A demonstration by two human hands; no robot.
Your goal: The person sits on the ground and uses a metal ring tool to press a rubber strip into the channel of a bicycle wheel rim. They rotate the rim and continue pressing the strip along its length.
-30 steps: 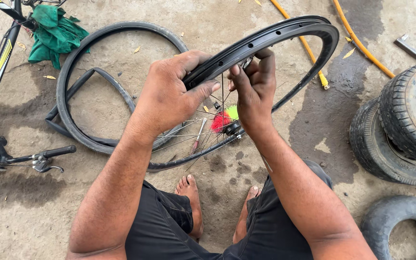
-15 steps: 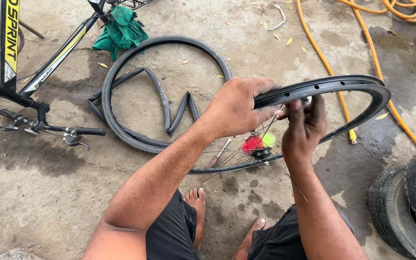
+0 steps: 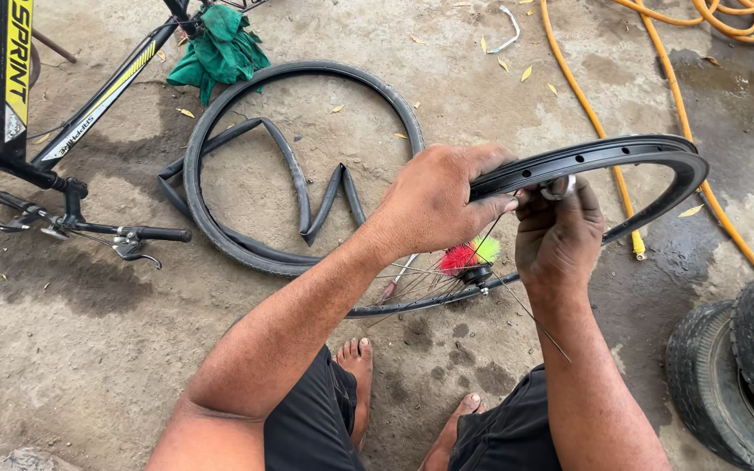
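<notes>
Landmark is the black bicycle rim [image 3: 621, 153], held up over the concrete floor [image 3: 89, 349] in front of the squatting person. The left hand [image 3: 438, 205] clamps the near-left arc of the rim, fingers curled closed over its edge. The right hand [image 3: 560, 235] sits just right of it, touching the rim from below, fingers pinched shut on a small silvery part [image 3: 560, 185] at the rim's inner side (too small to tell what it is). Spokes [image 3: 421, 279] run down from the rim to the hub [image 3: 477, 275], which carries a red and green bristle tuft [image 3: 469, 255].

Labels: left of the rim stands a black bicycle frame [image 3: 89, 109] with a yellow rectangular sticker on the upright tube and a thin yellow-white stripe on the slanted tube. Its handlebar grip [image 3: 159, 234] lies low, left of the rim.

No true containers; the nearest is the black tyre [image 3: 307, 74] lying flat on the floor just left of the rim, a ring enclosing a folded black inner tube [image 3: 307, 196]. A green cloth [image 3: 220, 48] hangs on the frame beyond the tyre. An orange hose [image 3: 595, 113] passes behind the rim. Stacked tyres [image 3: 743, 366] sit right of and below the rim. Bare feet [image 3: 359, 366] rest under it.
</notes>
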